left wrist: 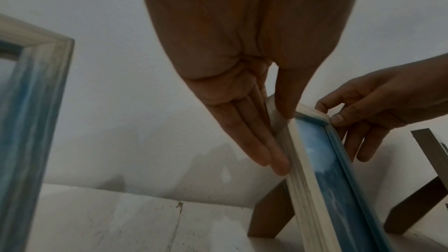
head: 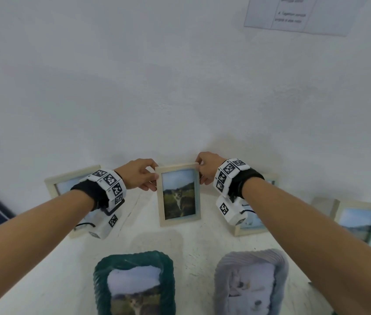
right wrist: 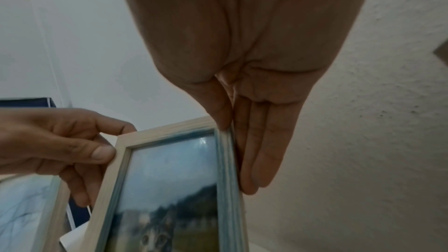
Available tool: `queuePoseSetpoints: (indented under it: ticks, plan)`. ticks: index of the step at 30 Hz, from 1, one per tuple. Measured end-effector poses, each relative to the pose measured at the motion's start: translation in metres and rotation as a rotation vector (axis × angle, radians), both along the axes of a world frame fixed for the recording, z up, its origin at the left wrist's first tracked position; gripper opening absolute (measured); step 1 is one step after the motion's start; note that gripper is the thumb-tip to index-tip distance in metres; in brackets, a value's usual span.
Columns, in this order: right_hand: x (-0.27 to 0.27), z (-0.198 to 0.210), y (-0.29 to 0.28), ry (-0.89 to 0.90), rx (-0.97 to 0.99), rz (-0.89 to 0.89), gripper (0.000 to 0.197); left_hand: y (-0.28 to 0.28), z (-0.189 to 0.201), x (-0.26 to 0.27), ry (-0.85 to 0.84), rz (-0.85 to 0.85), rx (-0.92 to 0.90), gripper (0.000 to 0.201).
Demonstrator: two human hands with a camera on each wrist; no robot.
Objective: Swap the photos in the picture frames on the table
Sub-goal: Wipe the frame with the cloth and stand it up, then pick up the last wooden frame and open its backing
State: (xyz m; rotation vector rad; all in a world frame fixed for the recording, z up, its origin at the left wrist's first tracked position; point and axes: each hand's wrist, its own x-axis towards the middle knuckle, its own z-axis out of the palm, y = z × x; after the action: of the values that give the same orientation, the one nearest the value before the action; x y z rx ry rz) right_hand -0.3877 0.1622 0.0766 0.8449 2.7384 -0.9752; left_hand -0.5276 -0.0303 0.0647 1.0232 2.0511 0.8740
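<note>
A light wooden frame (head: 180, 194) holding a cat photo stands upright at the middle back of the white table (head: 198, 244), close to the wall. My left hand (head: 154, 176) pinches its upper left corner, thumb on the front and fingers behind. My right hand (head: 201, 171) pinches the upper right corner the same way. In the left wrist view my fingers (left wrist: 254, 141) lie flat along the frame's edge (left wrist: 308, 189), and its brown back stand (left wrist: 269, 212) rests on the table. The right wrist view shows the cat photo (right wrist: 169, 189) behind glass, with my thumb (right wrist: 218, 110) on the frame's right rail.
More wooden frames stand along the wall: one at the left (head: 66, 180), one behind my right wrist (head: 251, 225), one at the far right (head: 359, 219). A green ribbed frame (head: 134, 283) and a grey ribbed frame (head: 250, 283) lie nearer me. A printed sheet (head: 302, 14) hangs on the wall.
</note>
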Motion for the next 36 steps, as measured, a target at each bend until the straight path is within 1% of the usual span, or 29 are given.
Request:
queuePoseSetpoints:
  ticks: [2,5,10,16,19,21,22,24,27,29,31,33,36]
  plan:
    - [0.0,-0.002,0.001,-0.003,-0.011,-0.01,0.022,0.001,0.0,0.001,-0.003,-0.014,0.009,0.005]
    - [0.001,-0.007,0.003,0.003,-0.013,-0.026,0.022,0.0,-0.001,0.003,-0.002,-0.026,0.011,0.005]
    - [0.004,-0.009,-0.001,0.017,-0.007,-0.024,0.021,-0.006,-0.002,0.003,0.018,-0.051,-0.014,0.014]
    - [0.008,-0.001,-0.008,-0.022,0.025,0.016,0.032,-0.014,-0.003,0.003,0.115,-0.054,-0.062,0.019]
    - [0.009,0.01,-0.005,-0.051,0.145,0.051,0.042,-0.024,0.006,-0.001,0.163,-0.029,-0.038,0.022]
    - [0.005,0.021,-0.005,-0.014,0.242,0.059,0.043,-0.036,0.016,-0.01,0.207,0.019,0.017,0.019]
    - [0.001,0.028,-0.007,0.029,0.267,0.048,0.04,-0.044,0.021,-0.015,0.237,0.06,0.055,0.018]
    - [-0.01,0.042,-0.019,0.142,0.312,0.038,0.032,-0.063,0.029,-0.025,0.357,0.174,0.135,0.014]
    - [-0.037,0.059,-0.048,0.237,0.354,0.142,0.027,-0.095,0.035,-0.04,0.594,0.366,0.209,0.016]
    - [-0.058,0.062,-0.072,0.234,0.353,0.243,0.028,-0.118,0.032,-0.05,0.677,0.482,0.183,0.022]
    - [-0.08,0.056,-0.096,0.207,0.344,0.349,0.031,-0.141,0.024,-0.059,0.679,0.589,0.088,0.03]
    - [-0.104,0.044,-0.12,0.155,0.322,0.424,0.037,-0.161,0.016,-0.063,0.588,0.672,-0.004,0.037]
    - [-0.131,0.025,-0.149,0.036,0.338,0.509,0.043,-0.184,0.001,-0.063,0.452,0.689,-0.051,0.036]
